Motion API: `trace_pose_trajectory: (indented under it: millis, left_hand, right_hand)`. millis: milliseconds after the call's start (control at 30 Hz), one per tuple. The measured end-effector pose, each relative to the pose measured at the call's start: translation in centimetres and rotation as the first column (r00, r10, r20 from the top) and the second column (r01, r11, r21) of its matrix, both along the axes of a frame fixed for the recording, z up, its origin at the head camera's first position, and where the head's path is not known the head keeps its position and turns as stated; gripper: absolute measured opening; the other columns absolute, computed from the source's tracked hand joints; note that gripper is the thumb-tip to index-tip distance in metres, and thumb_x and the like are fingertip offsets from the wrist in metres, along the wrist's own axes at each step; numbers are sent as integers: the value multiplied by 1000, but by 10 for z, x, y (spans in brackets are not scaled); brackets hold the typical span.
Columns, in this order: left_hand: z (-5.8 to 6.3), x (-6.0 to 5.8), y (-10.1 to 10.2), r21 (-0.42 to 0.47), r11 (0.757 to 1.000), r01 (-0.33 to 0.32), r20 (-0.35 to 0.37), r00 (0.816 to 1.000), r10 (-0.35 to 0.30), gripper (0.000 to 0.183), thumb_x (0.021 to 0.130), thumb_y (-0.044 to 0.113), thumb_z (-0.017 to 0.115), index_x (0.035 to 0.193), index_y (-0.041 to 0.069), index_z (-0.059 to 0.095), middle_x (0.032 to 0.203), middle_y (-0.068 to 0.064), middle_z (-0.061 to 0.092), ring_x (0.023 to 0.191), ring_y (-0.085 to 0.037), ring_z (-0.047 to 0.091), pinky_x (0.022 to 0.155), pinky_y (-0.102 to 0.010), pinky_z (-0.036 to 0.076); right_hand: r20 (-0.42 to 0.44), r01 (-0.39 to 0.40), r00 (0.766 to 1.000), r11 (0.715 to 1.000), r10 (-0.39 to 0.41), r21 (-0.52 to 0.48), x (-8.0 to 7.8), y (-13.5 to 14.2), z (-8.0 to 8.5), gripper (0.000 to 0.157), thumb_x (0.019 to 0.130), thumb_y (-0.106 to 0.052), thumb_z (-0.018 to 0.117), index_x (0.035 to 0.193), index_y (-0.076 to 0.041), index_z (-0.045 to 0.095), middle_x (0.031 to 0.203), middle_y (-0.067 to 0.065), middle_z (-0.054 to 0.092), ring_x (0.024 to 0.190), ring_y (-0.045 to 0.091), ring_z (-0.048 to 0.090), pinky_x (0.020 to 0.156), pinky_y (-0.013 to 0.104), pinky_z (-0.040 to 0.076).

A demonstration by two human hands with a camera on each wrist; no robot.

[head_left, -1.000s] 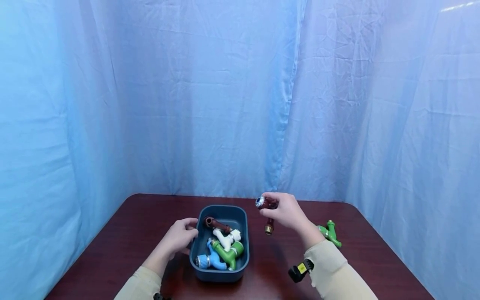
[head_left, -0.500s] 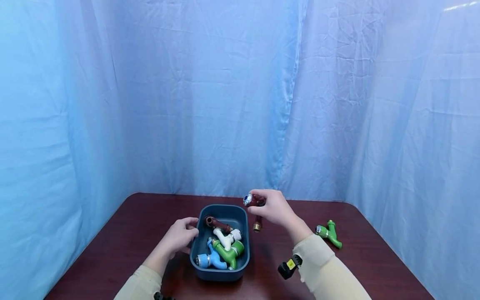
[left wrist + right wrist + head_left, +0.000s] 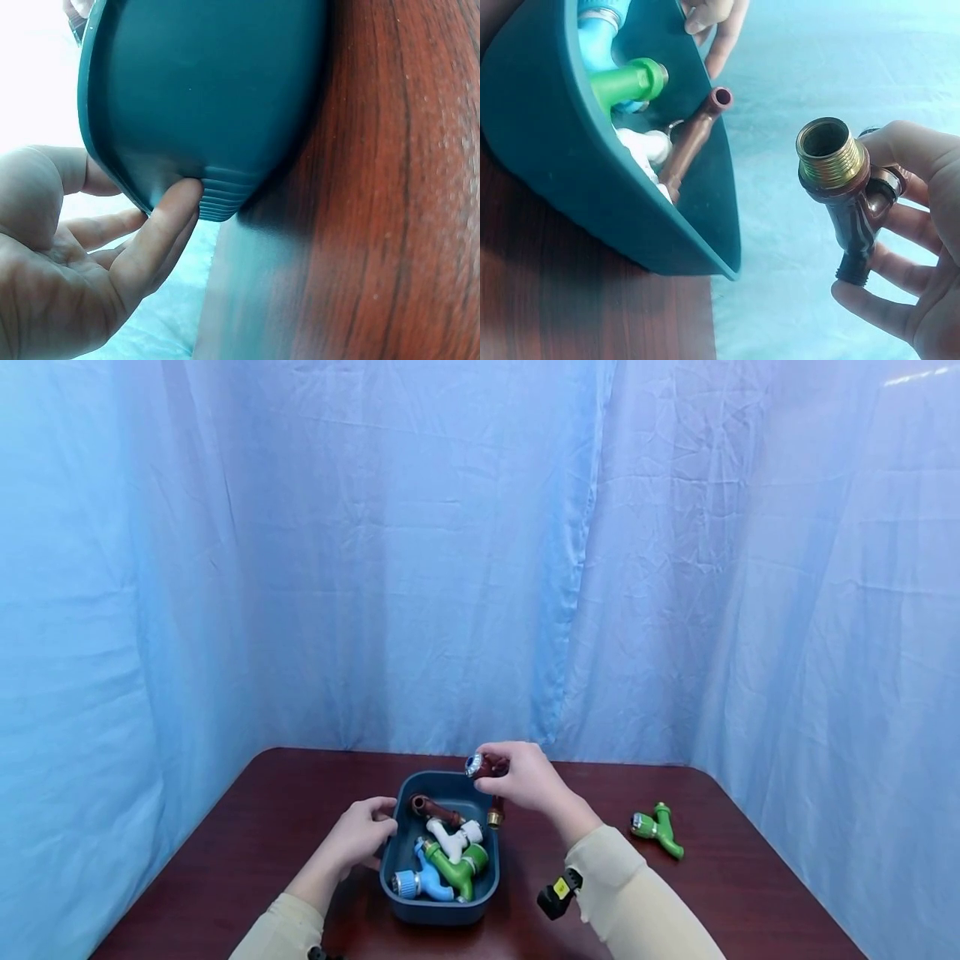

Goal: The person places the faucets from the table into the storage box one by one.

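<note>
My right hand grips a dark red-brown water tap with a brass threaded end and a silver-and-blue handle cap. The tap is above the right rim of a dark blue plastic bin, its brass end pointing down in the head view. My left hand holds the bin's left wall at the rim, one finger against the ridged outside. Inside the bin lie a brown tap, a white tap, a green tap and a blue tap.
Another green tap lies on the dark red wooden table to the right, beyond my right forearm. Light blue curtains hang behind and on both sides of the table.
My right hand has moved left with the brown tap, from beside the bin to over its right rim. The green tap on the table now shows fully. My left hand stays put.
</note>
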State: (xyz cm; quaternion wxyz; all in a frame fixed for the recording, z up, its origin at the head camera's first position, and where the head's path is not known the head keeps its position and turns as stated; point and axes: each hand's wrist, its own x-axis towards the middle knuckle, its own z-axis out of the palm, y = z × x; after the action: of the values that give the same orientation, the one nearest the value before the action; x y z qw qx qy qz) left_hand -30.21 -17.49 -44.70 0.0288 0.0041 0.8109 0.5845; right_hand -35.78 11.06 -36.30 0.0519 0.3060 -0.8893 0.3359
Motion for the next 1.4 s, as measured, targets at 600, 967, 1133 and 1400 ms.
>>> trace_pose_trajectory:
  millis: [600,967,1133,1400]
  left_hand:
    - [1,1,0,0,1000,6,-6,1000,-6,52,94,7,55,145,-3,49,111,-20,63,87,-29,60,60,-45,62]
    - [0,-1,-1,10,1000,8,2,1000,-8,52,94,6,55,145,-3,50,110,-21,64,85,-30,60,59,-45,62]
    - [-1,-1,-3,11,1000,13,-4,1000,-13,51,95,6,55,145,-3,49,110,-21,63,85,-30,60,59,-45,61]
    - [-2,-3,-1,24,999,36,1,999,-36,52,95,7,55,145,-4,49,110,-20,64,85,-31,64,59,-46,62]
  right_hand:
    - [75,-16,997,996,10,89,0,-39,-18,45,91,-28,76,134,-21,68,103,-10,68,81,9,62,65,30,54]
    - [87,-48,995,993,39,106,-1,-58,-31,38,87,-28,80,123,-23,72,93,-14,67,83,6,62,71,26,55]
    - [99,-59,994,991,48,117,1,-63,-36,37,87,-26,81,123,-20,73,93,-14,68,82,5,62,73,26,56]
    - [133,-66,990,987,47,147,3,-65,-38,37,87,-29,81,121,-18,73,105,-8,71,100,17,66,81,33,57]
